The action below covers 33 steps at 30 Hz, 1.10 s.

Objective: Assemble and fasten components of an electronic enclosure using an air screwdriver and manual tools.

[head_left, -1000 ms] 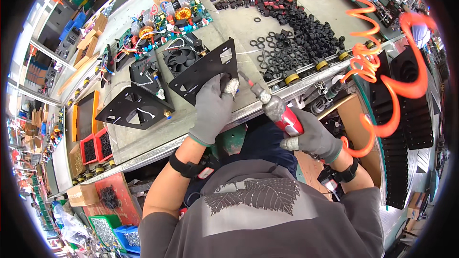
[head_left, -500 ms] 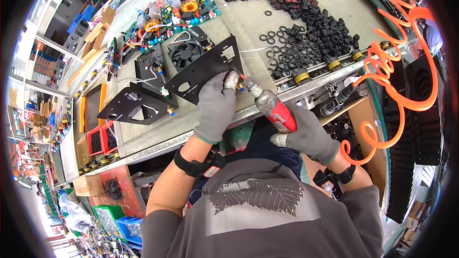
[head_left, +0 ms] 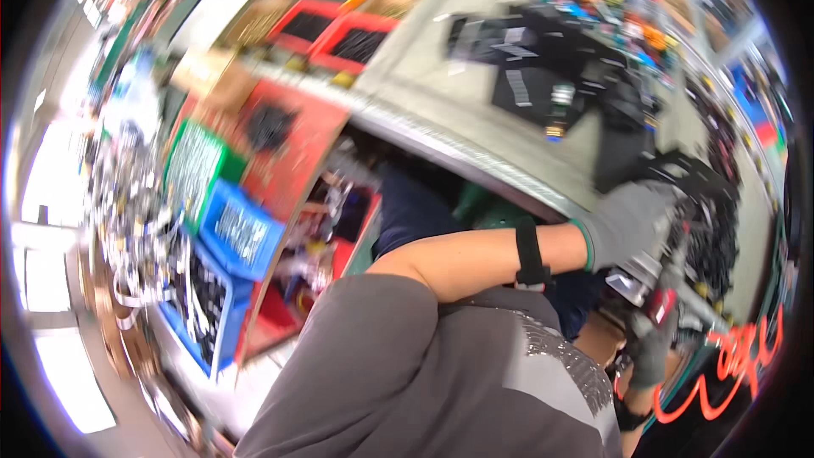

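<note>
The view is smeared by motion. My left hand point(head_left: 627, 225), in a grey glove, is closed at the near edge of a black metal panel point(head_left: 623, 153) with cut-outs; its fingertips are blurred. Low at the right, my gloved right hand point(head_left: 651, 348) grips a red and grey power screwdriver point(head_left: 662, 305), its front end pointing up near my left hand. Whether its bit touches a screw cannot be made out. A second black panel point(head_left: 524, 93) lies to the left on the workbench point(head_left: 424, 76).
Red bins point(head_left: 326, 57) of small dark parts stand at the bench's far left. Below are a green bin point(head_left: 203, 161) and a blue bin point(head_left: 263, 237) beside a red board point(head_left: 297, 119). Black fittings point(head_left: 712, 246) lie at the right, with an orange coiled hose point(head_left: 738, 356) nearby.
The view has swung left, so the bench, both hands and the screwdriver appear farther right and blurred. The bins at the left have come into fuller view. My right hand still holds the screwdriver.
</note>
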{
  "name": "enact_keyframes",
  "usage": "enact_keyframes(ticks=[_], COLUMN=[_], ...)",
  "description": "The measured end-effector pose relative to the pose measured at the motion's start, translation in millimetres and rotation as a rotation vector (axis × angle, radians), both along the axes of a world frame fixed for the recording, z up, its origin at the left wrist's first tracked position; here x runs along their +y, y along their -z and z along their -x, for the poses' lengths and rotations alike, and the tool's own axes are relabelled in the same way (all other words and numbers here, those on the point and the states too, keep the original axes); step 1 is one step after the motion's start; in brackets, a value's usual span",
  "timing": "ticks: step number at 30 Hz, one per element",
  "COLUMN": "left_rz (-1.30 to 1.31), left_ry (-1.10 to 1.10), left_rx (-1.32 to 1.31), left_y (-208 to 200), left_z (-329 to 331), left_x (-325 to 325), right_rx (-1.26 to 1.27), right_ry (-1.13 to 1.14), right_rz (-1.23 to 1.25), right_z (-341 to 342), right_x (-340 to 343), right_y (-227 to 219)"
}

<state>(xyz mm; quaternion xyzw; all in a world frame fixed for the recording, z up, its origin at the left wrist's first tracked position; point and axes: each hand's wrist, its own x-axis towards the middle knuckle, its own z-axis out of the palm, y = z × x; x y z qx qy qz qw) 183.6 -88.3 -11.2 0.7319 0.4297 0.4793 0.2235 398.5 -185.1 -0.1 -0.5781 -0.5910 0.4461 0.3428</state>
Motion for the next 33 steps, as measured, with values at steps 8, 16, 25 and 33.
enact_keyframes(ticks=[8, 16, 25, 33], left_rz=[0.887, 1.212, 1.471, 1.577], left_ry=[-0.233, -1.13, -1.042, -1.093], left_rx=[-0.054, 0.196, 0.334, 0.613], left_y=[137.2, 352.1, 359.3, 380.0], left_z=[294.9, 380.9, 385.2, 394.0], left_x=[-178.9, -293.6, -255.9, -256.6], right_rx=[-0.661, -0.776, -0.76, -0.711], right_ry=[-0.384, -0.511, -0.496, -0.52], right_rz=[-0.056, -0.009, 0.212, 0.164], right_z=[27.5, 77.2, 55.4, 37.0], right_x=[50.1, 85.1, 99.0, 103.4], right_y=[-5.9, -3.0, -2.6, 2.5])
